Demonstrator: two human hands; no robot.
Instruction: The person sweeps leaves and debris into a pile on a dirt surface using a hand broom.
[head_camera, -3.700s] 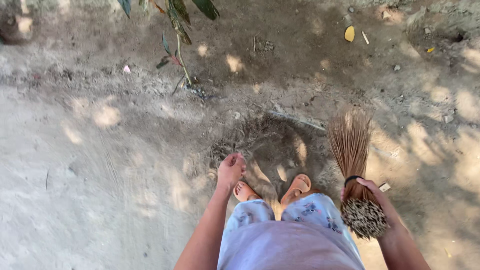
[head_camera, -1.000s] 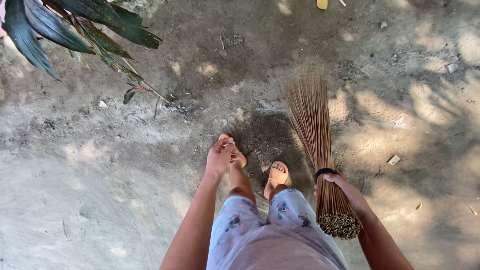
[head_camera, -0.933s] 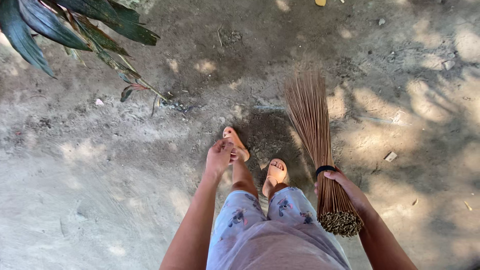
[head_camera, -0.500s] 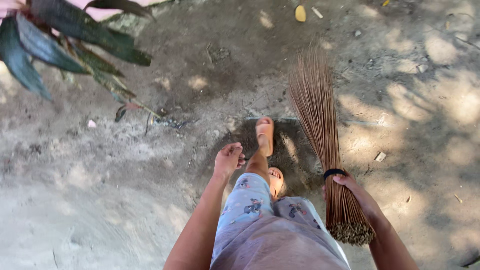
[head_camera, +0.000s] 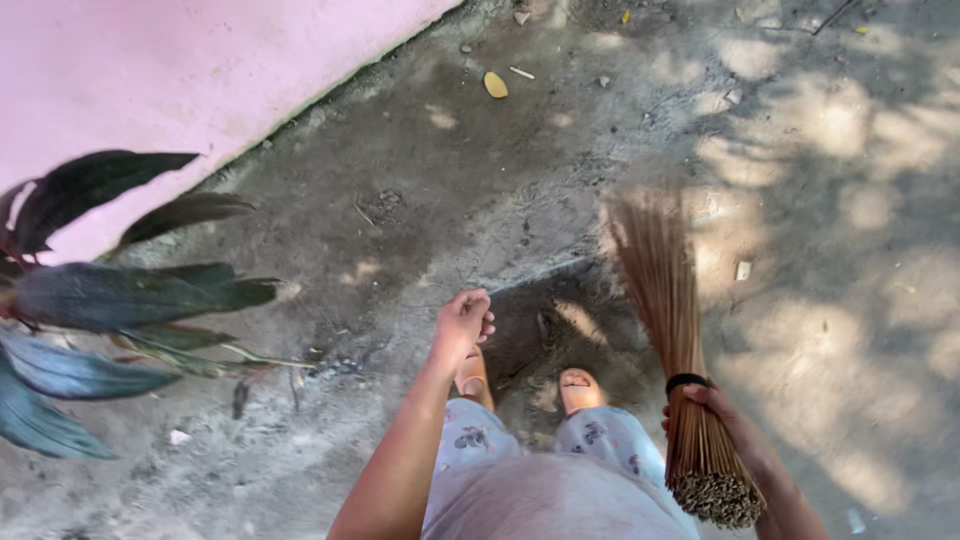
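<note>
My right hand (head_camera: 722, 418) grips a bundled stick broom (head_camera: 672, 330) near its black band, bristle tips pointing ahead onto the concrete ground (head_camera: 480, 190), blurred at the far end. My left hand (head_camera: 463, 320) hangs loosely curled in front of me and holds nothing. Below it my two feet in sandals (head_camera: 530, 385) stand on the dusty ground.
A pink wall (head_camera: 180, 70) runs along the upper left. Dark long leaves of a plant (head_camera: 110, 300) reach in from the left. A yellow fallen leaf (head_camera: 495, 85) and small bits of debris lie near the wall's base. Dappled shade covers the ground at right.
I have walked forward; the pink wall and yellow leaf have come nearer. The broom has swung with my right hand, and my left arm has stayed loose.
</note>
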